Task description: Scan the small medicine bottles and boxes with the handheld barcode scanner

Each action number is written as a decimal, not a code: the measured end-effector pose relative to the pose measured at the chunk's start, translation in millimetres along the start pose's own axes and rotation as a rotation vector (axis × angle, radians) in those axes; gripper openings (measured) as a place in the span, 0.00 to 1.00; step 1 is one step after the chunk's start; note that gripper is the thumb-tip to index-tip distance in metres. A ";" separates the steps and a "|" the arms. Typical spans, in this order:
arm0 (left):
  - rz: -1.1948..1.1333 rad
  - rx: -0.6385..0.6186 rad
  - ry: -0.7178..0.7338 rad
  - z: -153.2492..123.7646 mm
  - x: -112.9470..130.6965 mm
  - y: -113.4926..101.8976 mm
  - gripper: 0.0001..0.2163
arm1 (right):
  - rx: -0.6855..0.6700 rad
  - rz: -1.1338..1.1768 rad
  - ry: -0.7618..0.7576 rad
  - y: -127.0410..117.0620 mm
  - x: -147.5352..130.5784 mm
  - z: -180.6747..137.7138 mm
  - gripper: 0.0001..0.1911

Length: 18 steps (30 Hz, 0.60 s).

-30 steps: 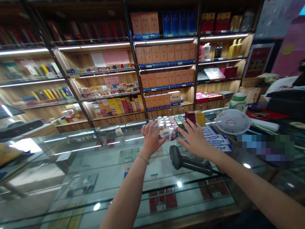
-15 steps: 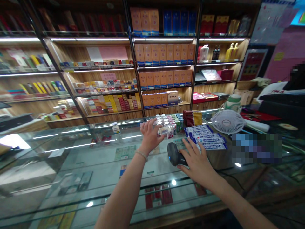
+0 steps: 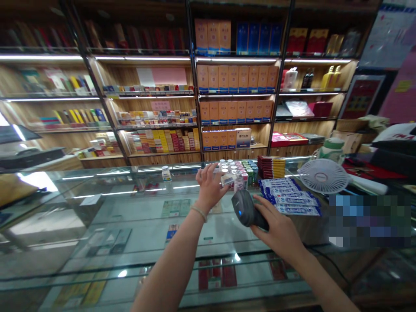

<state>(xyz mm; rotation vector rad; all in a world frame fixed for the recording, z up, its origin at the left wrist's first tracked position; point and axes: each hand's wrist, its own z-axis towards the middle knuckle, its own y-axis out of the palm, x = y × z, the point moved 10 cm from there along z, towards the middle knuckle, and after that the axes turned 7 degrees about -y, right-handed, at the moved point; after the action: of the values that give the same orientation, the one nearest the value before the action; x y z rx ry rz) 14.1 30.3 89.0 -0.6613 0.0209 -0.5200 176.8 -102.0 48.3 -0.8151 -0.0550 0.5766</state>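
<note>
My left hand (image 3: 209,188) reaches over the glass counter, fingers bent and thumb out to the right. A small clear container with a pale label (image 3: 228,178) sits between its thumb and fingers; its exact kind is too blurred to tell. Behind that stand rows of small capped bottles (image 3: 249,170), white, pink, green and blue. In my right hand (image 3: 277,227) is a black barcode scanner (image 3: 243,209), gripped by its handle, its rounded head with a blue light pointing left. The scanner is held above the counter, just left of a spread of blue-and-white sachets (image 3: 292,197).
The glass display counter (image 3: 136,216) spans the front. A white-capped bottle (image 3: 166,174) stands left of my left hand. Stacked red-and-yellow packets (image 3: 271,167), a white fan (image 3: 323,176) and a green-and-white jug (image 3: 332,149) are at right. A cable (image 3: 331,264) trails below. Stocked shelves line the back.
The view has turned slightly left. My right hand's spread fingers have closed round the scanner's handle, and the scanner is raised. My left hand stays by the bottles, with the small container moving along with it.
</note>
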 end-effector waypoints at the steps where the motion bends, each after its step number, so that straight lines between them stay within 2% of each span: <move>1: 0.009 0.008 -0.010 0.0 -1.3 -0.6 0.19 | 0.035 0.047 0.003 -3.8 -1.4 1.1 0.20; 4: 0.029 0.022 -0.033 -0.1 -5.0 -0.9 0.18 | 0.097 0.152 0.031 -11.0 -5.0 3.3 0.22; 8: 0.042 0.027 -0.049 -0.1 -8.8 0.9 0.18 | 0.042 0.160 0.135 -5.3 -1.5 1.7 0.17; 13: 0.055 0.044 -0.043 0.3 -8.3 -1.0 0.19 | 0.019 0.136 0.178 0.0 4.6 -1.7 0.22; 18: 0.033 0.095 -0.029 -0.6 -3.4 -10.2 0.14 | 0.009 0.090 0.197 -2.3 3.7 -4.9 0.15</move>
<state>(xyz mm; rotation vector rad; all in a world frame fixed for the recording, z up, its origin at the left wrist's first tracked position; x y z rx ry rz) 6.4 24.7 94.1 -0.5748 -0.0201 -0.4770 182.3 -104.7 45.9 -0.8649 0.1652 0.5789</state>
